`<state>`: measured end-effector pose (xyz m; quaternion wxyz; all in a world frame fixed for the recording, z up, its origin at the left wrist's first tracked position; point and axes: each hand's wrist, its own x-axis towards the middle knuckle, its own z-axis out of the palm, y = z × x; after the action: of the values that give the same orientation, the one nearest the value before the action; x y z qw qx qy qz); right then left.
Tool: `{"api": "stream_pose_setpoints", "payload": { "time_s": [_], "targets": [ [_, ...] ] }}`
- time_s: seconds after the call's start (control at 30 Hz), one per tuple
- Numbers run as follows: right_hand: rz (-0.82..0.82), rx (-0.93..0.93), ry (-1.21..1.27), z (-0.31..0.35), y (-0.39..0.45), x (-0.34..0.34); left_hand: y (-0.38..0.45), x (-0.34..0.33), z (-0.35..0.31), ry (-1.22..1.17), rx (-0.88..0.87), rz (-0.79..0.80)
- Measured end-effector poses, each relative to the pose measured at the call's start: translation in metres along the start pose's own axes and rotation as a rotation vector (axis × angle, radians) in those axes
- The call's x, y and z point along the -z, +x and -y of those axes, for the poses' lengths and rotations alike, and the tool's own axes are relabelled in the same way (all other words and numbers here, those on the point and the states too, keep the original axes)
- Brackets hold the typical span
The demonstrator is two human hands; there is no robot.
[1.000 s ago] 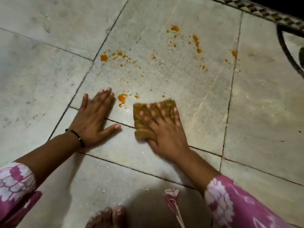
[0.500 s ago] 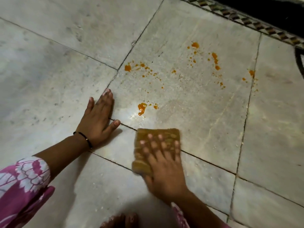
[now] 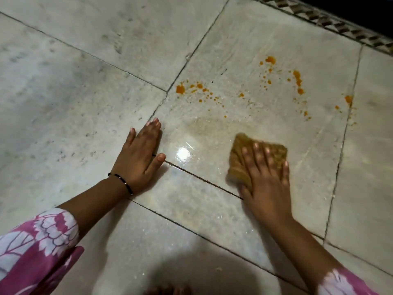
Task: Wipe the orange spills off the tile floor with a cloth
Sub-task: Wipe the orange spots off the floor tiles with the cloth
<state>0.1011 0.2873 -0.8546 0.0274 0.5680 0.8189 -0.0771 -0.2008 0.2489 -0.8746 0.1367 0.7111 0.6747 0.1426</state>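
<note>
pale marble floor tiles (image 3: 89,107), patterned border strip (image 3: 331,24), light glare (image 3: 183,154)

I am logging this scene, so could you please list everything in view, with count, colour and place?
floor tiles: several, pale grey, filling the view
border strip: one, dark patterned, top right
orange spills: many drops, orange, scattered beyond the hands
cloth: one, yellow-brown, flat on the floor, centre right
wristband: one, black, on the left wrist
sleeves: two, pink with white flowers, bottom corners
left hand: flat on the floor
right hand: pressing the cloth
</note>
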Motion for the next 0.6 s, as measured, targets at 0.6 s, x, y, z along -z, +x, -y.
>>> {"api": "stream_pose_setpoints", "payload": {
  "time_s": [0.6],
  "targets": [
    [0.037, 0.210, 0.041, 0.062, 0.111, 0.007, -0.003, -0.001, -0.001, -0.153, 0.095, -0.116]
  ]
}}
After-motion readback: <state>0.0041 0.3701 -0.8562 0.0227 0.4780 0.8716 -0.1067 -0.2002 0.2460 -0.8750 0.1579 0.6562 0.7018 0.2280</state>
